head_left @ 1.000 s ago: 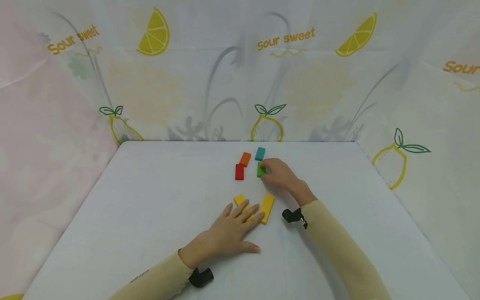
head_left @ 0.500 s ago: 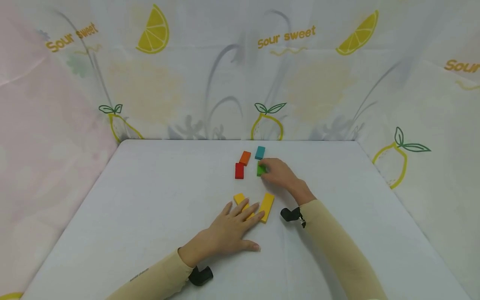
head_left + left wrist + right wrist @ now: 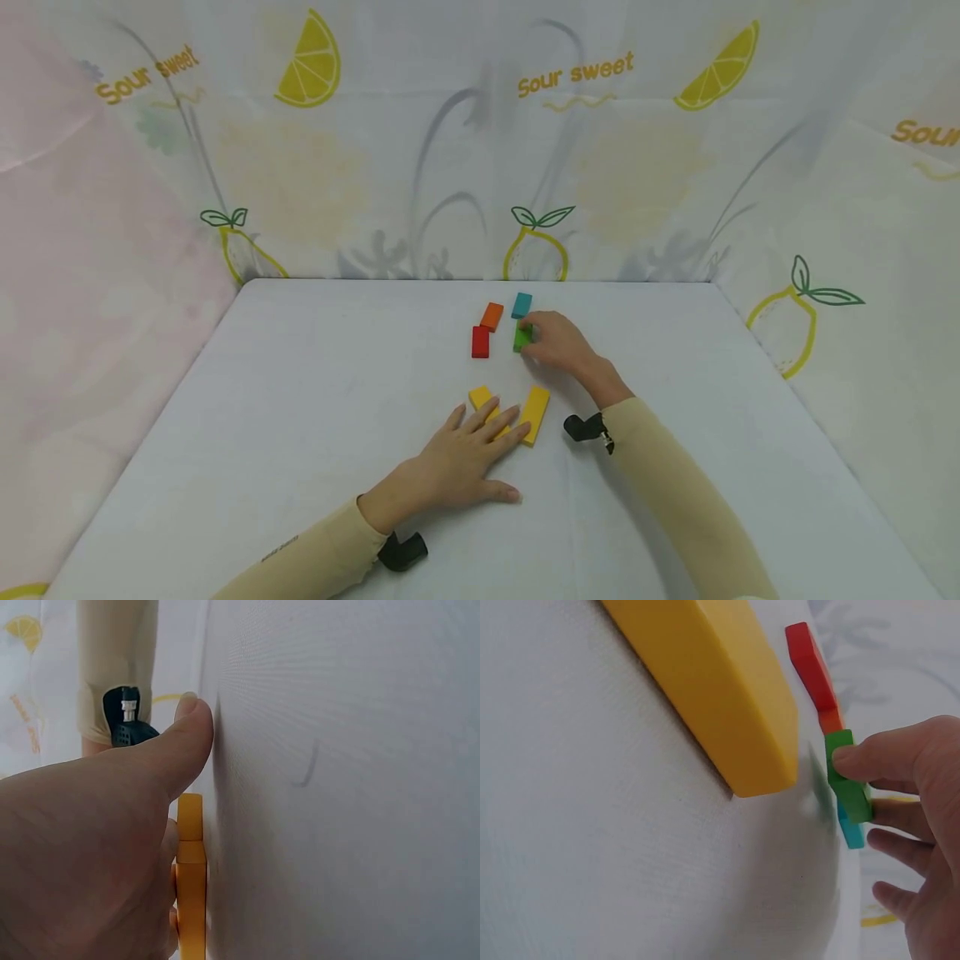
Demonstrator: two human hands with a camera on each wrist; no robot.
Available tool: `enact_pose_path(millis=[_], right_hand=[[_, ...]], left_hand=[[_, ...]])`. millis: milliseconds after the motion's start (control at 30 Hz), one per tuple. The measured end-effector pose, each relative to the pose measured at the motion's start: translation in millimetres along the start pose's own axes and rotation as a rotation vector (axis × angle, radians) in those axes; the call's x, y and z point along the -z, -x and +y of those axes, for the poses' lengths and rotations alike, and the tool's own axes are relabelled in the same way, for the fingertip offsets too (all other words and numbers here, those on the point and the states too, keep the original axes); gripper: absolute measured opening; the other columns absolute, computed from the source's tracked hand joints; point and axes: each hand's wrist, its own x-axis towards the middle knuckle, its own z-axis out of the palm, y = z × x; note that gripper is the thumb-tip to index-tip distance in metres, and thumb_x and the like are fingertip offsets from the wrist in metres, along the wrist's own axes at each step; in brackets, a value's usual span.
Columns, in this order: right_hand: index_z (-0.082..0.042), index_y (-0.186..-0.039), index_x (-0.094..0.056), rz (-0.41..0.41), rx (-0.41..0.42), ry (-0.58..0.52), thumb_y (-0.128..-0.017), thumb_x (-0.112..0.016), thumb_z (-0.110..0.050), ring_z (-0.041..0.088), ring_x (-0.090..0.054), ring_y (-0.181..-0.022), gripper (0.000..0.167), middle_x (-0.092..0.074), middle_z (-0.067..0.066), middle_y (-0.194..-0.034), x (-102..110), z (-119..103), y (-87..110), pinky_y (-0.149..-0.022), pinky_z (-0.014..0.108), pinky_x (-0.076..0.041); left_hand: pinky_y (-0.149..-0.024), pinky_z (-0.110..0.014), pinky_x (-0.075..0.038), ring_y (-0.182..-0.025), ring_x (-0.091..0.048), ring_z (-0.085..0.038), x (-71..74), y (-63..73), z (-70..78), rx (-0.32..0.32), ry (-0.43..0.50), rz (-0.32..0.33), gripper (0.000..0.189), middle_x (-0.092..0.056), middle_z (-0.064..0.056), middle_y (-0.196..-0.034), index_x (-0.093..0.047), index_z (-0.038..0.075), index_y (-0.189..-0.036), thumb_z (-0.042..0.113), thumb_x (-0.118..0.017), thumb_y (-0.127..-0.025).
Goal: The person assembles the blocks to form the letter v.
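In the head view my left hand (image 3: 468, 462) lies spread, its straight fingers across two yellow blocks. The left yellow block (image 3: 480, 397) is partly covered by the fingers; a fingertip reaches onto the right yellow block (image 3: 535, 414). My right hand (image 3: 558, 343) pinches a green block (image 3: 848, 780) between thumb and fingers, as the right wrist view shows. Just beyond it on the table is a blue block (image 3: 522, 305). To its left, a red block (image 3: 480, 342) and an orange block (image 3: 491, 317) lie corner to corner.
All the blocks are on a white table (image 3: 300, 375). Its far edge meets a fabric backdrop (image 3: 420, 167) printed with lemons, and similar fabric hangs at both sides. A black wrist camera (image 3: 402, 552) sits under the left wrist.
My right hand has edged very slightly toward the far side with the green block. The left hand stays over the yellow blocks.
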Motion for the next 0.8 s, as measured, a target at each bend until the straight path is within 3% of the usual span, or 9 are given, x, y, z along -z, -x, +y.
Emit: enact_pose_path(millis=[500, 800], right_hand=[[-0.010, -0.122, -0.066, 0.033, 0.087, 0.078, -0.086, -0.070, -0.018, 0.029, -0.055, -0.128, 0.036, -0.066, 0.008, -0.129, 13.9, 0.1, 10.2, -0.114, 0.046, -0.040], [-0.008, -0.122, -0.066, 0.068, 0.094, 0.032, -0.086, -0.071, -0.020, 0.030, -0.055, -0.129, 0.038, -0.066, 0.010, -0.129, 15.2, 4.1, 19.7, -0.114, 0.047, -0.039]], left_hand=[[-0.121, -0.063, -0.016, -0.157, -0.003, -0.026, -0.4, -1.2, 1.0, -0.003, 0.007, -0.006, 0.088, -0.008, 0.007, -0.169, -0.011, 0.035, -0.159, 0.078, -0.041, -0.088], [-0.121, -0.063, -0.015, -0.158, -0.002, -0.026, 0.1, -0.3, -0.1, 0.006, 0.016, -0.013, 0.088, -0.007, 0.007, -0.169, -0.010, 0.036, -0.159, 0.078, -0.041, -0.088]])
